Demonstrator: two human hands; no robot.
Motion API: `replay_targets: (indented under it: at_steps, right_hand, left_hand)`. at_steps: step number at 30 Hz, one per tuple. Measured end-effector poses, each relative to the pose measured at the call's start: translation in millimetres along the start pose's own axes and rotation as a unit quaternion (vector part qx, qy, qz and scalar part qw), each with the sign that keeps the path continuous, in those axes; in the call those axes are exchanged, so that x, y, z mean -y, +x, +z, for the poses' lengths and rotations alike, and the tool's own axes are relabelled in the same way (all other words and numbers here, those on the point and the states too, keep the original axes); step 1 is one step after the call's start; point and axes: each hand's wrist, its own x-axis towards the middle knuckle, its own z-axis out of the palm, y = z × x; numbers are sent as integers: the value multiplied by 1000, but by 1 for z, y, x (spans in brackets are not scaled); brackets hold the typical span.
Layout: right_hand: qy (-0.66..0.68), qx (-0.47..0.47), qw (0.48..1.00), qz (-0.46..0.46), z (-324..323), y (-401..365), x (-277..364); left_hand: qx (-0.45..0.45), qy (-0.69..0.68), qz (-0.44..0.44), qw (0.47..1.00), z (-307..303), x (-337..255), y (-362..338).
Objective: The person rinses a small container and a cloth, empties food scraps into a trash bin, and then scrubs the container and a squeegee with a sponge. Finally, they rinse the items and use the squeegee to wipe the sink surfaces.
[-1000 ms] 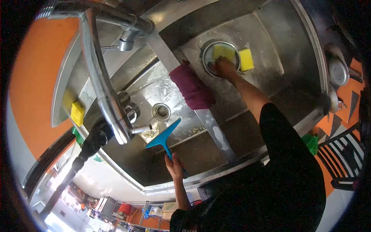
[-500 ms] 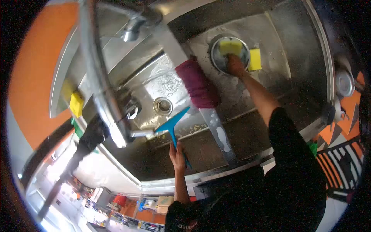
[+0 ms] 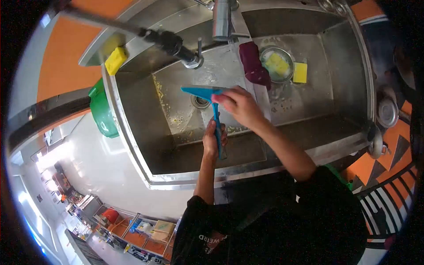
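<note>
My left hand (image 3: 212, 139) is closed around the handle of a blue squeegee (image 3: 198, 92), held head up over the left sink basin. My right hand (image 3: 242, 107) reaches across to the right end of the squeegee's head, its fingers curled against it; a pink patch shows at the blurred fingertips. In the right basin, a round metal bowl (image 3: 289, 58) holds soapy water and a yellow sponge (image 3: 277, 64). Beside that bowl lies another yellow sponge (image 3: 300, 73). A maroon cloth (image 3: 253, 64) drapes over the divider between the basins.
A metal faucet (image 3: 221, 22) hangs above the divider, and a black-handled sprayer (image 3: 172, 46) over the left basin. Food scraps (image 3: 161, 95) lie on that basin's floor. At the left rim sit a yellow sponge (image 3: 115, 61) and a green basin (image 3: 102, 110). Pans (image 3: 388, 110) hang right.
My right hand has left the bowl and its sponge and moved left to the squeegee. My left hand has raised the squeegee. The view has shifted, bringing the green basin into sight.
</note>
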Motion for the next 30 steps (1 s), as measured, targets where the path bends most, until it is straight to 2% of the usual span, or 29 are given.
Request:
replay_targets:
  at_steps: [3,5,6,8,9,11,14,16,18,19,20,22,23,24,26,27,28,30]
  right_hand:
    - [-79,-31,996,-7,56,3,3]
    - [13,46,993,-106,90,-19,16]
    - [-36,50,981,-182,103,-33,19]
    - [-11,108,987,-121,106,-36,24]
    - [-14,110,986,-125,108,-28,23]
    - [-18,-6,998,-67,114,-5,11]
    - [-28,-10,995,-94,132,-16,3]
    - [-4,11,990,-138,143,-26,12]
    - [-38,37,994,-97,139,-14,1]
    - [-46,-27,998,-30,135,-4,1]
    - [-46,-32,998,-26,140,-8,6]
    - [-16,60,993,-103,153,-17,20]
    - [-32,49,986,-157,167,-27,16]
    - [-33,46,986,-155,170,-27,6]
    - [-74,49,995,-45,159,-13,-1]
    - [-98,17,995,15,158,-10,-5]
    - [-101,10,995,18,163,-13,4]
    - [-8,52,998,-47,182,-24,25]
  left_hand:
    - [-8,29,13,999,-4,-4,-17]
    - [-10,23,11,1000,-31,-1,-15]
    - [-11,17,19,1000,-41,-1,-17]
    - [-58,83,-35,994,-45,-9,-31]
    - [-11,38,-20,999,-46,-9,-40]
    - [-21,28,-7,999,-50,-13,-49]
    - [-9,-2,12,1000,-71,-20,-44]
    - [-42,0,-46,998,-88,-24,-39]
    - [-29,7,-44,999,-86,-36,-53]
    - [-19,17,-49,998,-87,-38,-60]
    - [-17,21,-52,998,-92,-37,-61]
    - [3,16,-7,1000,-103,-34,-49]
    - [4,18,-9,1000,-111,-28,-45]
    - [-1,-3,-16,1000,-119,-22,-42]
    - [2,-19,-20,1000,-120,-27,-40]
    - [-3,5,-25,1000,-120,-27,-40]
    - [-5,30,-31,999,-119,-28,-38]
    - [9,45,-34,998,-128,-21,-25]
